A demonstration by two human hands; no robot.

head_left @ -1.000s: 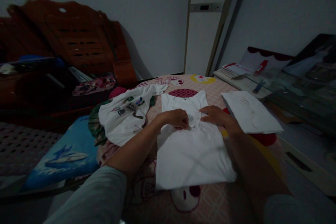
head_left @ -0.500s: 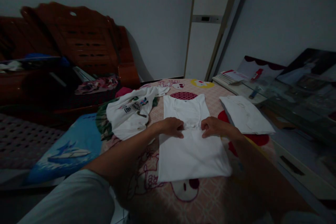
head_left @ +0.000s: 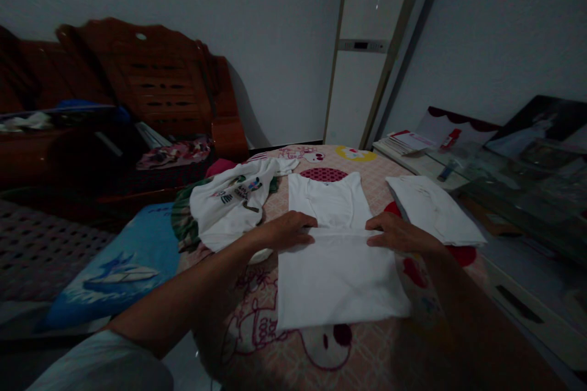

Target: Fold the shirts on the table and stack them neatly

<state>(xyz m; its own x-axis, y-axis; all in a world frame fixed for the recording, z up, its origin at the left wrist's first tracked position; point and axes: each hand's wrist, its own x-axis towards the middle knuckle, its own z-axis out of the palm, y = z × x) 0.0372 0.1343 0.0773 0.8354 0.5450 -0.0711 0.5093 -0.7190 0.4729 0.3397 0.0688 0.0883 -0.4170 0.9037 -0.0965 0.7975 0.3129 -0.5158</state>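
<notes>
A white T-shirt point(head_left: 339, 284) lies in front of me, its lower part folded up toward the neckline at the far end. My left hand point(head_left: 293, 231) pinches the left end of the folded edge between thumb and fingers. At the right end of that same edge, my right hand point(head_left: 397, 233) has its thumb and fingers closed on the cloth. Between the hands the edge runs nearly straight. Left of the shirt is a crumpled white printed garment point(head_left: 233, 201) on a camouflage-patterned one point(head_left: 184, 220). A folded white garment point(head_left: 433, 208) rests to the right.
The patterned cloth point(head_left: 367, 342) covers the table under the clothes. A blue cushion point(head_left: 123, 263) and a wooden chair point(head_left: 151, 85) stand at left. On the right are a glass-topped cabinet point(head_left: 499, 177) and papers point(head_left: 403, 142); a tall white appliance point(head_left: 355, 91) is behind.
My hands have moved apart along the folded edge, the left one leftward and the right one rightward. The bunched cloth between them is now straighter. The view has tilted slightly.
</notes>
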